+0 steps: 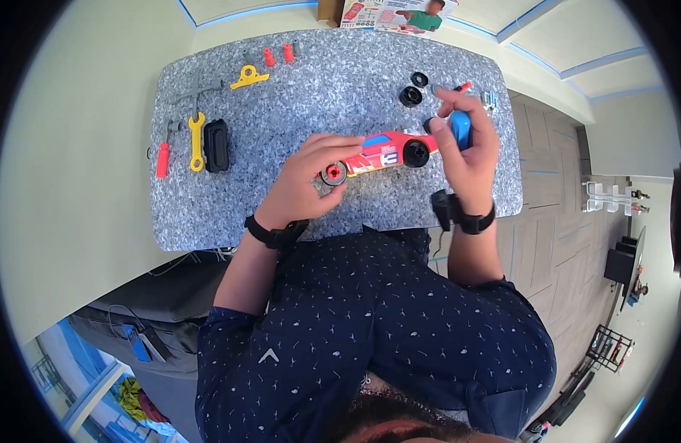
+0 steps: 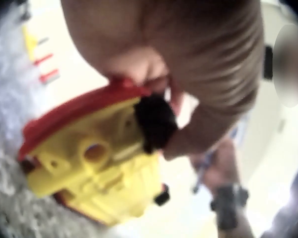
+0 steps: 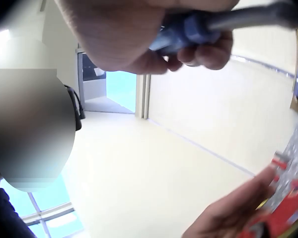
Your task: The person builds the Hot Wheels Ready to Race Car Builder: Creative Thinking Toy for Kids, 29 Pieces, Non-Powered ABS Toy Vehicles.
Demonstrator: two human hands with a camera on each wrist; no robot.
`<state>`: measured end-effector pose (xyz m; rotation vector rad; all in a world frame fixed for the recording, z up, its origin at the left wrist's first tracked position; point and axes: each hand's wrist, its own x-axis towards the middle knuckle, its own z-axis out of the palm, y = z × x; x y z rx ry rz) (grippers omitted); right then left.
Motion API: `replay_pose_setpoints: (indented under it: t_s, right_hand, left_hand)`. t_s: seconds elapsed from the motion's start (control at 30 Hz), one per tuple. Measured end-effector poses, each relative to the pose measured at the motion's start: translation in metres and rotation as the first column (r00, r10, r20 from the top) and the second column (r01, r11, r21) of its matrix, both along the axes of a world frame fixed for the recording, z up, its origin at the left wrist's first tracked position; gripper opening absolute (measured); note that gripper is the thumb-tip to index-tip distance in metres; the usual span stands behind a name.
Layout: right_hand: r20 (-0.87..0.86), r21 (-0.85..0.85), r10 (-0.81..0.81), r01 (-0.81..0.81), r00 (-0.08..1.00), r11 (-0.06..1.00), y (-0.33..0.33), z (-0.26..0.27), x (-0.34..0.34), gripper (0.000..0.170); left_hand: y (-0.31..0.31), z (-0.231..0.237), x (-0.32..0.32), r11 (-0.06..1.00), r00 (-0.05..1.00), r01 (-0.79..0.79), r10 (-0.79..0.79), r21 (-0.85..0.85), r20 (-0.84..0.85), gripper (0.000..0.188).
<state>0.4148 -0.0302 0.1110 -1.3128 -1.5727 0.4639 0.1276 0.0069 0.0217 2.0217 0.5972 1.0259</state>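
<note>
At the left of the speckled table, a yellow wrench is seen beside a black part. At the middle, the red toy car is gripped at its left end by the left hand, fingers laid over it and thumb by the wheel. Farther right, a blue-handled tool is held in the curled fingers of the right hand, near the car's other end.
</note>
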Motion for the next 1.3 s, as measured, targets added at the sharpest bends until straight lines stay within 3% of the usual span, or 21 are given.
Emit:
replay_pose_setpoints:
  t_s: [0.03,0.13,0.23,0.27,0.37,0.4,0.67,0.77,0.87,0.97,1.1,1.27,1.3]
  right_hand:
    - [0.179,-0.089,-0.011,0.027,0.984,0.996,-0.002,0.001,0.015,0.047]
    - [0.341,-0.244,0.149,-0.065,0.928,0.968,-0.011,-0.025,0.054,0.066]
    - [0.154,-0.328,0.321,-0.258,0.934,0.909,-0.01,-0.053,0.078,0.077]
    - [0.133,-0.297,0.304,-0.255,0.943,0.92,-0.01,-0.056,0.076,0.068]
    - [0.014,-0.463,0.165,-0.14,0.986,0.875,-0.009,-0.073,0.077,0.057]
    - [0.029,-0.43,0.127,-0.102,0.992,0.897,-0.01,-0.075,0.074,0.047]
    - [0.178,-0.083,0.085,-0.071,0.98,0.994,-0.025,-0.102,0.045,0.043]
    - [0.196,-0.135,0.033,-0.006,0.98,0.991,-0.031,-0.105,0.032,0.042]
    - [0.183,-0.254,0.076,-0.027,0.98,0.967,-0.034,-0.106,0.035,0.042]
    - [0.108,-0.311,0.122,-0.083,0.987,0.947,-0.032,-0.105,0.041,0.04]
    - [0.051,-0.375,0.149,-0.12,0.987,0.919,-0.032,-0.096,0.038,0.037]
    - [0.122,-0.435,0.226,-0.152,0.967,0.888,-0.034,-0.095,0.033,0.037]
    - [0.133,-0.444,0.236,-0.155,0.963,0.883,-0.036,-0.094,0.032,0.037]
  left_hand:
    - [0.0,0.002,-0.002,1.0,1.0,0.024,-0.024,-0.009,0.0,0.069]
    - [0.001,0.009,-0.009,0.993,0.997,0.08,-0.082,-0.083,-0.015,0.078]
    - [0.003,0.012,-0.016,0.983,0.993,0.1,-0.11,-0.155,-0.053,0.087]
    - [0.004,0.013,-0.018,0.98,0.991,0.101,-0.115,-0.171,-0.07,0.09]
    - [0.002,0.007,-0.02,0.978,0.974,0.032,-0.077,-0.206,-0.212,0.094]
    - [0.003,0.002,-0.022,0.98,0.965,0.016,-0.067,-0.199,-0.252,0.094]
    - [0.009,-0.01,-0.043,0.975,0.869,-0.22,0.194,-0.005,-0.455,0.091]
    - [0.013,-0.018,-0.045,0.938,0.869,-0.312,0.219,-0.148,-0.444,0.089]
    - [0.017,-0.029,-0.046,0.924,0.834,-0.377,0.31,-0.062,-0.456,0.085]
    - [0.023,-0.04,-0.049,0.936,0.87,-0.348,0.297,-0.062,-0.394,0.084]
    - [0.026,-0.05,-0.05,0.887,0.888,-0.392,0.294,-0.244,-0.354,0.081]
    - [0.028,-0.055,-0.044,0.882,0.891,-0.408,0.33,-0.236,-0.311,0.073]
    - [0.03,-0.06,-0.043,0.855,0.92,-0.387,0.331,-0.345,-0.21,0.071]
